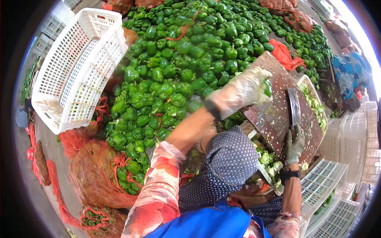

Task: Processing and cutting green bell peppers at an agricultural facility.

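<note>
My left hand, in a pale, wet-looking glove, reaches over the near-left part of a dark wooden board speckled with pale seeds. Its fingers curl around a green bell pepper, mostly hidden by the glove and slightly blurred. My right hand, also gloved, grips the handle of a broad-bladed knife. The blade points away from me, over the board. Beyond the left hand spreads a large heap of green bell peppers.
A white plastic crate stands tilted at the left. Beside my left arm lies an orange mesh sack. Pale cut pieces fill a container along the board's right edge. White crates are stacked at the right, and a person in blue is beyond.
</note>
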Available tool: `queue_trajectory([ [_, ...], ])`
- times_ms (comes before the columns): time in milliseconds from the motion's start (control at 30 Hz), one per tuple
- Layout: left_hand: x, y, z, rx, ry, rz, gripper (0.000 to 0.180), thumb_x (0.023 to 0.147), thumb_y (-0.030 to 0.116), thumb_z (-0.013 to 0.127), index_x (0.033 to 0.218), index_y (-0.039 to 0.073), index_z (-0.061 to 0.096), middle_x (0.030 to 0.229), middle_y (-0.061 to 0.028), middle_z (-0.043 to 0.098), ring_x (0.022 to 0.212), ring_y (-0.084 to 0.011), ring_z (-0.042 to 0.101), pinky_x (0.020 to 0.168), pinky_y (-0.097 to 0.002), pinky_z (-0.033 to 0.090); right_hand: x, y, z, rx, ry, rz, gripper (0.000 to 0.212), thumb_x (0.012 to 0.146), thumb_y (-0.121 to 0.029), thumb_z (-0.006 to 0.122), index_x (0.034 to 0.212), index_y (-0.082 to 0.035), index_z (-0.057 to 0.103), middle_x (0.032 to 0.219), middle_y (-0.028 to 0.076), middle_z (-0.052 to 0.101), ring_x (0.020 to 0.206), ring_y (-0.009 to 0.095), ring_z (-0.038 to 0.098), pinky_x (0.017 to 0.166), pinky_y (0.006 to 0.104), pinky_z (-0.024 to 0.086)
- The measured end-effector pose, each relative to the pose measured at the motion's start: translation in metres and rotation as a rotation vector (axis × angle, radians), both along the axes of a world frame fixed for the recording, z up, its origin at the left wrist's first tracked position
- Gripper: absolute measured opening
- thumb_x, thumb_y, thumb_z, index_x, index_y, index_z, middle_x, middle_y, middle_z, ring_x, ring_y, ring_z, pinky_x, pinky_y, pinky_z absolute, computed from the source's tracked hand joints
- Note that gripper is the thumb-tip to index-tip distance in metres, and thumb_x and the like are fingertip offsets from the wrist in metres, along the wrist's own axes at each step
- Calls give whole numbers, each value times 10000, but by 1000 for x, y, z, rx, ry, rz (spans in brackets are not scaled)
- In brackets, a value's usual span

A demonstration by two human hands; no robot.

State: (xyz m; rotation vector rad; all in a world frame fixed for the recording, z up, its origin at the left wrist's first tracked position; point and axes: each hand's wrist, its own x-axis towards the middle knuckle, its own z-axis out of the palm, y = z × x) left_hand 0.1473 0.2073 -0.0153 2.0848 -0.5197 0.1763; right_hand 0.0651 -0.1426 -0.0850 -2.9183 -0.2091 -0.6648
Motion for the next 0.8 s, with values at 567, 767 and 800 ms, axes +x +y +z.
queue_trajectory([
  [567,16,-99,-20,-461,607,-185,465,875,35,626,1312,-6,472,939,-51,638,686,-80,553,596,-239,478,-58,50,109,936,493,-70,516,923,-304,588,1317,10,473,1106,176,638,1017,199,602,858,324,488],
  [767,17,-104,-24,-332,500,-38,399,841,82,683,1197,-15,533,839,-65,637,638,-92,560,569,-256,479,-67,53,135,915,489,-37,483,929,-280,581,1303,11,489,1000,140,660,905,188,622,797,318,499],
  [800,14,-104,-18,-375,524,-45,378,835,93,693,1165,-14,545,810,-65,633,631,-92,561,565,-257,478,-66,51,137,912,489,-36,483,929,-280,581,1303,11,489,1000,140,660,905,188,622,797,318,499],
])
